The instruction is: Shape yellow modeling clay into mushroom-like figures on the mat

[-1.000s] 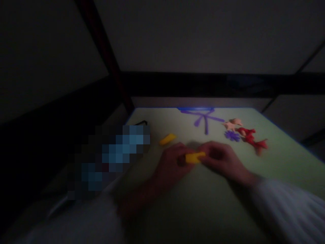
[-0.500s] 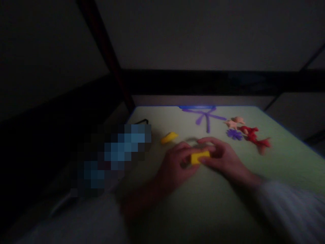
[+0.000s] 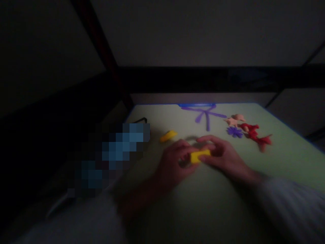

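Observation:
A small yellow block of what looks like modelling clay (image 3: 196, 157) is held between my two hands above the table. My left hand (image 3: 172, 161) is curled round its left end, fingers bent and touching it. From the other side my right hand (image 3: 225, 156) pinches the block, thumb across the near face and fingers over the top. The undersides of the fingers are hidden. Beyond my left hand lies another yellow clay lump (image 3: 168, 136), elongated in shape.
Purple clay strips (image 3: 208, 118) spread out at the table's (image 3: 152, 115) far side. To the right sit a purple flower shape (image 3: 234, 132), a pale pink star shape (image 3: 232, 122) and red shaped pieces (image 3: 252, 133). A blurred-out bluish area (image 3: 122, 145) lies at the left edge.
The camera view has shifted slightly. Both hands stay on the yellow block, which looks tilted a little more, its right end higher. The other pieces have not moved on the table.

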A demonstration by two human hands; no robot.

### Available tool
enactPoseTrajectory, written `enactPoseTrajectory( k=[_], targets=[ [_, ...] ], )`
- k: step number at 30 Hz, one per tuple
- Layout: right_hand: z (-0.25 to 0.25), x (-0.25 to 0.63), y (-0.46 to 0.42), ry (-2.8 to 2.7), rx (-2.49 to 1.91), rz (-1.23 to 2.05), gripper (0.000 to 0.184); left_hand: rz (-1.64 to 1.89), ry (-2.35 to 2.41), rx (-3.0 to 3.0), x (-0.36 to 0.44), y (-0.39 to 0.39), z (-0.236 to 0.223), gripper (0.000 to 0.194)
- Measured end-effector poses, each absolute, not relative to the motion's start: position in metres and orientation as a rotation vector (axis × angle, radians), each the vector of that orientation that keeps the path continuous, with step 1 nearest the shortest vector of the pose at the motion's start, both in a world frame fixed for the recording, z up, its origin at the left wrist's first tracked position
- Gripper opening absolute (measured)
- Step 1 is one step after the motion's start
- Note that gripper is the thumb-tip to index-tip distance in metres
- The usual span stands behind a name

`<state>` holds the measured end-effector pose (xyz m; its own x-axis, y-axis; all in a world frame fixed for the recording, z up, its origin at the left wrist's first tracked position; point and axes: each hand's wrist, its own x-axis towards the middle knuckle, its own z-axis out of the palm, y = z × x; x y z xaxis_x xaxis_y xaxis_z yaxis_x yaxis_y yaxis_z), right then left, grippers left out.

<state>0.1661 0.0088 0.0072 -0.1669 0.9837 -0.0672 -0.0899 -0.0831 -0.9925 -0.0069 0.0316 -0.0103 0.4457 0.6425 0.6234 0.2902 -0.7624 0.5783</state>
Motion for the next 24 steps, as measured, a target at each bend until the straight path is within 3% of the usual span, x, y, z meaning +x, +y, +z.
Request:
enactPoseTrajectory(
  k=[14, 20, 24],
  targets=[
    [0.0084, 0.1708, 0.0115, -1.208, -1.103, 1.482, 0.042, 1.285, 0.830, 2.261, -0.0099, 0.0365, -0.0102, 0.026],
    [0.0072, 0.1680, 0.0112, -1.200, -1.134, 1.449, 0.042, 1.256, 0.830, 2.254, -0.0089, 0.0350, -0.0113, 0.037],
    [0.0069, 0.1675, 0.0132, -1.246, -1.153, 1.467, 0.044, 1.256, 0.828, 2.247, -0.0077, 0.0333, -0.0126, 0.030]
  ],
)
